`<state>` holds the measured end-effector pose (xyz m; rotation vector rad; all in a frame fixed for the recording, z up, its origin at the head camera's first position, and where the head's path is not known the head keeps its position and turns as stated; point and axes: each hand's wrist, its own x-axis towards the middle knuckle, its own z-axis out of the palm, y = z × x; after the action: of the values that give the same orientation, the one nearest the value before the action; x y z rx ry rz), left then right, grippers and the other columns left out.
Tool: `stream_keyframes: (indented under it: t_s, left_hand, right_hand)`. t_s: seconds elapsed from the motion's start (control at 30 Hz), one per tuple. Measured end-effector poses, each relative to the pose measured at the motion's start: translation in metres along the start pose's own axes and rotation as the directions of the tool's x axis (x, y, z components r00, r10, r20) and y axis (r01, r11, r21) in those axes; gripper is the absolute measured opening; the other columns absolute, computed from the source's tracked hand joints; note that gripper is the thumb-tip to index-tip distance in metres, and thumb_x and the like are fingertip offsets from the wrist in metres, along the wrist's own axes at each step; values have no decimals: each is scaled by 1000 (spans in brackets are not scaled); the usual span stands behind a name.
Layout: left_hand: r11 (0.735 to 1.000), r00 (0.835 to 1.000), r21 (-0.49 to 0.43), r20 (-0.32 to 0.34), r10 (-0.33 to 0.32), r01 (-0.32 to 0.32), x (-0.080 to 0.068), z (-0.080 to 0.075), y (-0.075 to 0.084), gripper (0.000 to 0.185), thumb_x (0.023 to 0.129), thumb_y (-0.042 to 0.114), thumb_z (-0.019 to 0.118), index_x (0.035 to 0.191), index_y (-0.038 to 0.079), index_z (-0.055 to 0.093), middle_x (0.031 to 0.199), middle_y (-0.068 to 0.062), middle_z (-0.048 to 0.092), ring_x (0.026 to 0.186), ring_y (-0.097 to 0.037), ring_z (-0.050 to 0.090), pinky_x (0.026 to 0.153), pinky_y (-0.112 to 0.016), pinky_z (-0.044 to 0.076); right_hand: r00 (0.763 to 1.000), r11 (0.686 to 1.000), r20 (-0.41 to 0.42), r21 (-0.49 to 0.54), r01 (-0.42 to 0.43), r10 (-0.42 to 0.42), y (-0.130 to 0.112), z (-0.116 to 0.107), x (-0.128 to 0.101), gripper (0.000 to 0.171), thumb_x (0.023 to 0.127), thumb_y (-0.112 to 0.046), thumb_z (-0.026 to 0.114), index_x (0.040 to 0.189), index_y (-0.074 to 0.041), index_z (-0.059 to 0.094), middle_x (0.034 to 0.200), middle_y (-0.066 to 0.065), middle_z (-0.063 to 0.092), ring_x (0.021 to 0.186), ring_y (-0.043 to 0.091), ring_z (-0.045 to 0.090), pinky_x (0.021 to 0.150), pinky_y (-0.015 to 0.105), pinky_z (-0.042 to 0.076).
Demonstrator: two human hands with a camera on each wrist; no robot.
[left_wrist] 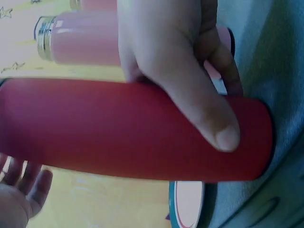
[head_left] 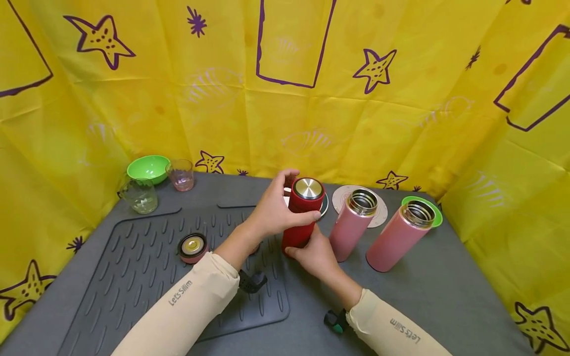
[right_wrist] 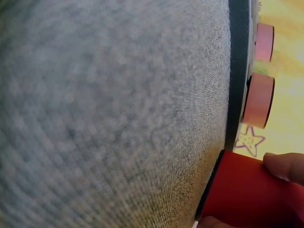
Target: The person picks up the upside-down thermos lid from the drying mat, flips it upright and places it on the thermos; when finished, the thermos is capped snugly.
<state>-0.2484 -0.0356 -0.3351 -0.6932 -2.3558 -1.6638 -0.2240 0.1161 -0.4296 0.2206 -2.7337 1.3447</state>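
Note:
A red insulated bottle [head_left: 299,235] with a brushed-steel-topped lid [head_left: 308,189] stands upright in front of me, its base at the grey tabletop. My right hand [head_left: 315,253] grips its lower body, the thumb laid across the red side in the left wrist view. Around the upper part is my left hand [head_left: 277,207], fingers spread loosely behind and thumb across the front; a gap shows between palm and bottle. To the right stand two lidless pink bottles [head_left: 352,230] with bare steel necks. Two pink lids [right_wrist: 259,100] lie on the ribbed mat, one partly hidden by my left arm in the head view.
The dark ribbed mat [head_left: 147,277] covers the table's left side. At the back left are a green bowl [head_left: 149,168], a clear glass mug [head_left: 141,197] and a pinkish glass [head_left: 180,175]. Round coasters [head_left: 378,217] and a green dish [head_left: 438,213] lie behind the bottles. Yellow cloth [head_left: 231,109] surrounds the table.

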Motion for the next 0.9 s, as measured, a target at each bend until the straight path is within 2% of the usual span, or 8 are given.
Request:
stream_keyframes:
  t_s: [0.1, 0.2, 0.4, 0.5, 0.6, 0.77, 0.9]
  left_hand:
    - [1000, 999, 13, -49, -24, 24, 1, 5, 3, 79, 67, 45, 88, 124, 15, 42, 116, 1, 49, 103, -16, 52, 81, -35, 52]
    - [1000, 997, 17, -69, -21, 22, 2, 4, 3, 69, 68, 42, 88, 118, 15, 49, 111, 0, 55, 100, -15, 54, 79, -34, 53]
    - [999, 999, 14, -30, 29, -29, 1, -4, 0, 59, 75, 28, 84, 127, 18, 59, 115, 4, 62, 103, -17, 55, 81, -38, 53]
    - [999, 999, 25, -6, 45, -45, 1, -5, 0, 62, 76, 28, 82, 133, 18, 57, 120, 5, 60, 105, -20, 55, 84, -39, 52]
    - [1000, 1000, 24, -3, 19, -19, 1, -2, 1, 71, 74, 35, 84, 134, 17, 50, 122, 3, 56, 107, -19, 54, 85, -37, 51]
    - [998, 996, 47, -81, -42, 46, -1, 8, 6, 81, 65, 50, 88, 121, 14, 42, 113, 0, 49, 101, -15, 51, 79, -34, 52]
    - [996, 988, 88, -157, 1, 12, -1, 12, 6, 73, 67, 46, 88, 117, 12, 48, 110, 1, 53, 102, -14, 53, 79, -32, 53]
  right_hand:
    - [1000, 1000, 6, 10, -3, 3, 1, -1, 0, 64, 72, -18, 85, 124, -7, 50, 109, 6, 66, 95, 22, 64, 85, 41, 52]
    - [999, 999, 21, 18, -30, 29, 0, -1, 1, 65, 72, -20, 85, 125, -9, 49, 110, 5, 65, 95, 22, 63, 85, 40, 52]
    - [999, 1000, 31, 18, -23, 23, 0, -2, 2, 67, 71, -19, 86, 126, -8, 48, 111, 6, 64, 96, 23, 63, 86, 41, 52]
    - [1000, 1000, 29, 16, -12, 12, 0, -2, 2, 67, 72, -18, 85, 126, -7, 48, 112, 6, 64, 97, 23, 63, 86, 42, 51]
    - [999, 1000, 34, 26, -4, 3, 0, -2, 2, 67, 72, -18, 85, 127, -8, 47, 113, 6, 64, 98, 22, 63, 87, 41, 51]
    - [999, 999, 52, 39, 14, -16, 1, -4, 3, 68, 72, -18, 85, 128, -9, 48, 113, 4, 64, 99, 20, 62, 87, 41, 51]
    - [998, 1000, 62, 26, 9, -10, 2, -5, 4, 68, 71, -17, 85, 127, -10, 48, 112, 2, 64, 98, 19, 61, 86, 40, 50]
